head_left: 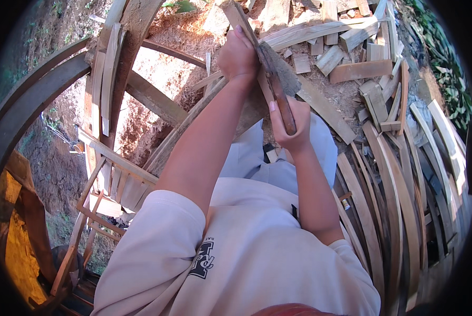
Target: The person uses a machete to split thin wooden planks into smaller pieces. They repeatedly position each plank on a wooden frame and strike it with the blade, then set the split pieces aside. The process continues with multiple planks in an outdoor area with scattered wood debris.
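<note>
My left hand [238, 58] is closed around a narrow strip of wood [235, 15] that slants up and away in front of me. My right hand [291, 124] grips the rounded lower end of a dark brown wooden handle [281, 100]. This handle lies along the strip, and its upper part has a rough, dark edge. What tool it belongs to, if any, I cannot make out. Just behind it is a flat grey surface [284, 72], beneath my hands. A long weathered plank [186, 126] runs diagonally past my left forearm.
Wood offcuts [330, 59] are heaped at the far right. Long curved wooden slats [388, 195] stand in rows along my right side. Curved timber beams [36, 95] and a small wooden frame [115, 158] stand at left, with an orange-yellow surface [17, 242] at the lower left.
</note>
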A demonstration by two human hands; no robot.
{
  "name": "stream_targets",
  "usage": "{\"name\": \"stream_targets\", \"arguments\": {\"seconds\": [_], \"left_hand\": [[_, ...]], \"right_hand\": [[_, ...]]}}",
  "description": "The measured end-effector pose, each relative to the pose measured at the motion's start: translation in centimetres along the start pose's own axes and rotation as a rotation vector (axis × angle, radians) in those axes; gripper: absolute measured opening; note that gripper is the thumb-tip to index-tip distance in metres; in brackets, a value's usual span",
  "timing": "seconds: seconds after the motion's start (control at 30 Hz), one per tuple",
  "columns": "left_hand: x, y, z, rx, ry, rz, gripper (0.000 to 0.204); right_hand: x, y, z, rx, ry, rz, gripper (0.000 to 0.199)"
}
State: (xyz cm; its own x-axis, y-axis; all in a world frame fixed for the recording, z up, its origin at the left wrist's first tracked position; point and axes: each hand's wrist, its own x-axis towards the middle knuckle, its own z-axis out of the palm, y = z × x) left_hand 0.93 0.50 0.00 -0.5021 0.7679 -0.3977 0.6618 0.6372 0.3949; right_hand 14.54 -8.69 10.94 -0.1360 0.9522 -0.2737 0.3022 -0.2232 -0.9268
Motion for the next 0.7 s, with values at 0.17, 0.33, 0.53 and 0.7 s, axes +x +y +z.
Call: {"name": "stream_targets", "arguments": {"seconds": [0.17, 0.33, 0.53, 0.7], "left_hand": [[-0.2, -0.3, 0.0, -0.041, 0.003, 0.015, 0.058], [0.1, -0.2, -0.2, -0.076, 0.004, 0.034, 0.058], [-0.3, 0.2, 0.1, 0.014, -0.014, 0.005, 0.057], [-0.5, 0.1, -0.4, -0.026, -0.012, -0.03, 0.059]], "right_hand": [[0.8, -0.6, 0.1, 0.018, -0.034, 0.0, 0.024], [0.9, -0.4, 0.8, 0.022, -0.008, 0.004, 0.023], [-1.8, 1.1, 0.4, 0.004, 0.029, 0.038, 0.021], [-11.6, -1.0, -3.2, -0.153, -0.034, 0.055, 0.015]]}}
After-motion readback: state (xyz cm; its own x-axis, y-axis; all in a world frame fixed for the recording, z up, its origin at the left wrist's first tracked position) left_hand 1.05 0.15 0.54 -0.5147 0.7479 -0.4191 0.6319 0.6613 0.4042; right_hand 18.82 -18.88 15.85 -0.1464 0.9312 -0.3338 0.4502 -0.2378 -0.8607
